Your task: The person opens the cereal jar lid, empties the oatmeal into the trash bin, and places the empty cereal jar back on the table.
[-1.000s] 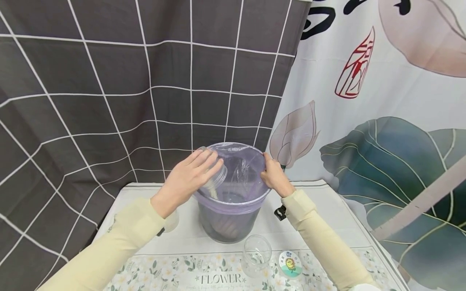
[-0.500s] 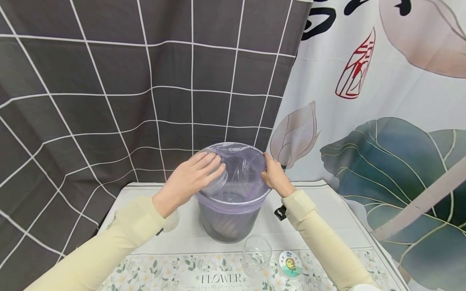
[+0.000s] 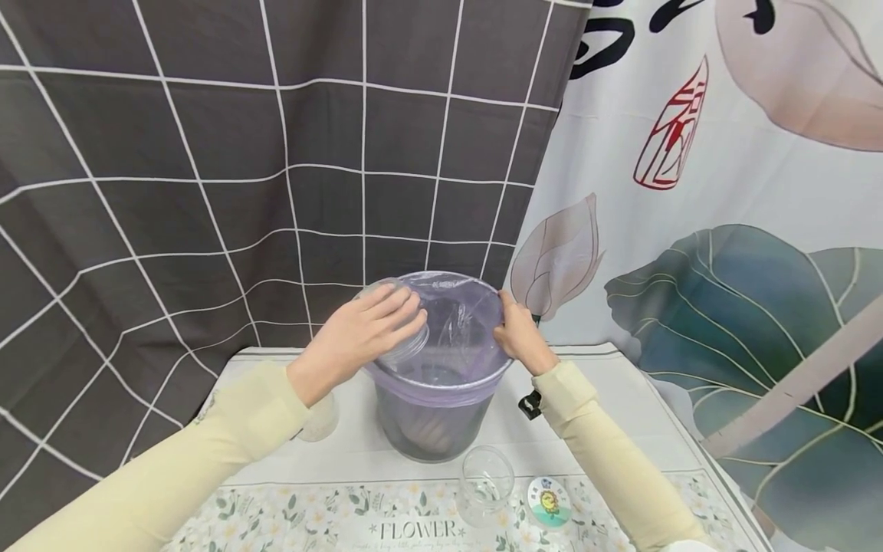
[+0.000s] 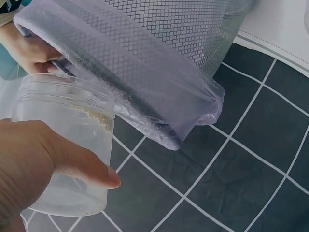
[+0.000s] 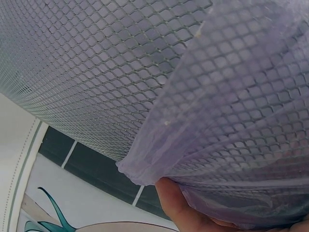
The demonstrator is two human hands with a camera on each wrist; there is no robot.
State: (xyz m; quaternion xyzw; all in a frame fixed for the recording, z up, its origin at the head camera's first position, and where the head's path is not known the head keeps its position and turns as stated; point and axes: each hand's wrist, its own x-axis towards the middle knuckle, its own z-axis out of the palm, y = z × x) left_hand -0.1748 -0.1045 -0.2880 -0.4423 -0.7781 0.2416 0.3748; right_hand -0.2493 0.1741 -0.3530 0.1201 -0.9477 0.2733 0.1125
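Fingers (image 3: 395, 308) of the left hand (image 3: 355, 330) wrap round a clear plastic jar (image 4: 72, 125), see-through, ridged at the neck, with pale, crumbly residue (image 4: 96, 118) clinging inside near the mouth, and tipped so that its mouth is over the left side of a bin (image 3: 428, 433). Dark wire mesh lined with a thin, crinkled lilac bag (image 5: 231, 96) folded over the rim, the bin stands on the white tabletop (image 3: 359, 452), its right edge gripped by the right hand (image 3: 520, 333). Nearer the wearer are an upright clear container (image 3: 486, 479) and a round printed disc (image 3: 549, 502).
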